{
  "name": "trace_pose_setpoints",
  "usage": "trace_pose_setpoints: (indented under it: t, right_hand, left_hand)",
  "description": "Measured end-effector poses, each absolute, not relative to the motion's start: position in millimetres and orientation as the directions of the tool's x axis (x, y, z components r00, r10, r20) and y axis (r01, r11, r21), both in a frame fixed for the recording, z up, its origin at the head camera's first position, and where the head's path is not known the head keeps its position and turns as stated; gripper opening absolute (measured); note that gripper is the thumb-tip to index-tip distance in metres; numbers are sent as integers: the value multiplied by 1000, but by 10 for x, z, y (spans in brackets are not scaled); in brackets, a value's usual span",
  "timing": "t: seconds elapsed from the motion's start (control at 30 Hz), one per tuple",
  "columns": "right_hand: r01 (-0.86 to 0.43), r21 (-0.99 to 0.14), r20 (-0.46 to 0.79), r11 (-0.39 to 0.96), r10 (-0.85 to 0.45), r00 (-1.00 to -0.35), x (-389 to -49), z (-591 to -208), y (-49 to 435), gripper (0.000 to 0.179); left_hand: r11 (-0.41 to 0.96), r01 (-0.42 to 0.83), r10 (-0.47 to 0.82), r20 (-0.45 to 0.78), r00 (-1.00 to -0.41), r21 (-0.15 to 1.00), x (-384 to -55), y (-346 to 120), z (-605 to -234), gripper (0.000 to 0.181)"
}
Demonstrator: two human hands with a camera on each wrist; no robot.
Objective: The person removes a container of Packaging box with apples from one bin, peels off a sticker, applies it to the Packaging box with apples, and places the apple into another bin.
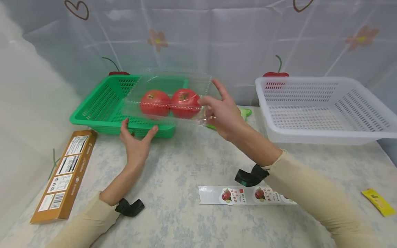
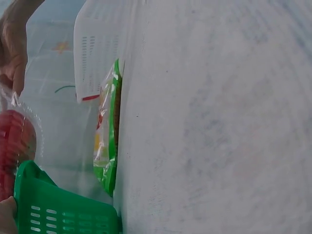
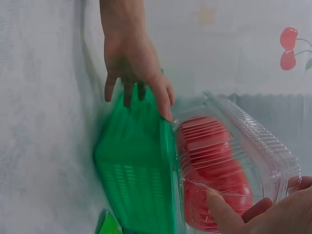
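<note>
In the head view my right hand (image 1: 227, 117) grips the right end of a clear plastic box (image 1: 132, 107), raised and tilted over the green basket (image 1: 88, 121). Two red apples, a left one (image 1: 154, 103) and a right one (image 1: 185, 103), lie side by side inside it. The right wrist view shows the thumb and fingers pinching the end of the box (image 3: 265, 146). At the basket's front side is my left hand (image 1: 136, 148), its fingers spread. Its thumb (image 3: 161, 100) meets the basket rim, and it holds nothing.
A white basket (image 1: 325, 135) stands at the back right. Behind the right hand lies a green-edged packet (image 1: 245, 113). A long brown box (image 1: 65, 175) is at left. A strip of apple stickers (image 1: 214, 195) lies in front, and a small yellow packet (image 1: 378, 202) at far right.
</note>
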State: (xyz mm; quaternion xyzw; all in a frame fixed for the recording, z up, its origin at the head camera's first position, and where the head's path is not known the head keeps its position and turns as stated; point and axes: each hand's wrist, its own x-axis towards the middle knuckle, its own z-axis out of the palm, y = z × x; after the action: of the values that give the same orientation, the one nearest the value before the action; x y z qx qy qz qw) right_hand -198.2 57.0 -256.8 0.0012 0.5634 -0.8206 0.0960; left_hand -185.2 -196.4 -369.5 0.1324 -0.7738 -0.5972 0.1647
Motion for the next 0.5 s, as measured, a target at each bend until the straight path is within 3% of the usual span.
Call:
trace_pose_setpoints:
  t: [0.23, 0.5]
  right_hand:
    - [176, -903, -124, -391, -154, -980, -1741, -2641, 1057, 76]
    - [161, -928, -106, -335, -176, -979, -1434, -2741, 1497, 72]
  left_hand:
    - [262, -1, -399, 107, -911, 965, -1837, -1952, -3700, 100]
    - [276, -5, -407, 112, -906, 961, -1842, -1960, -3710, 98]
